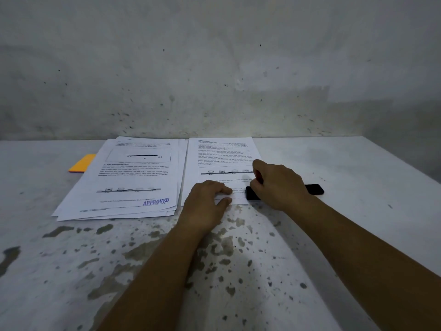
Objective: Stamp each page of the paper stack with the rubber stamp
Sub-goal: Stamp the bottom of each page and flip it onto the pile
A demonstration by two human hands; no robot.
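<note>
Two bare hands work over printed pages on a stained white table. The left hand lies palm down with its fingers straight, pressing the near edge of the paper stack — white sheets of dense black text with a boxed line drawing across the middle. The right hand sits just to the right of the left, its fingers curled tightly downward at the sheet's right edge. Whatever it grips is hidden inside the fist, so the rubber stamp itself cannot be made out. Beneath and beside this hand lies one flat black rectangular object, its ends showing on either side of the wrist, partly on the paper and partly on the table.

To the left of the left hand rests a second, loosely fanned pile of stamped pages — its top sheet carries the same kind of text and diagrams, plus one blue "APPROVED" mark at its near right corner. Farther left, half tucked under that pile, is one orange pad. Two piles are in view; the number of sheets in each cannot be counted. A scuffed grey wall stands beyond the hands.
</note>
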